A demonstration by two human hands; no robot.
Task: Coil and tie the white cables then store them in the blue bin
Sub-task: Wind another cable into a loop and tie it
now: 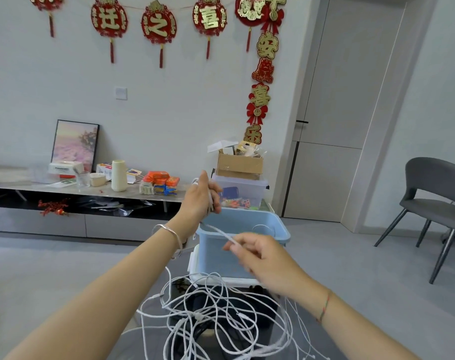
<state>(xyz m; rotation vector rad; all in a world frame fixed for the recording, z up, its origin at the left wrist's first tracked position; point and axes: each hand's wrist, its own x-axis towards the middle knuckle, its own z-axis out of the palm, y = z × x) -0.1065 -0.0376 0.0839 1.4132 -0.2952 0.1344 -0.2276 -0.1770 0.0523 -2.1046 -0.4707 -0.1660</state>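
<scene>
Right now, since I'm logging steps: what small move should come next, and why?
Probably the right hand should loop its pinched strand around the bundle the left hand grips: that strand runs between both hands, and much white cable lies tangled, uncoiled, before the blue bin.

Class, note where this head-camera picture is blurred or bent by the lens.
Head view: the right hand pinching the thin white cable is motion-blurred; the left hand gripping it is sharper; the tall grey door frame leans, bent by the wide lens.
</scene>
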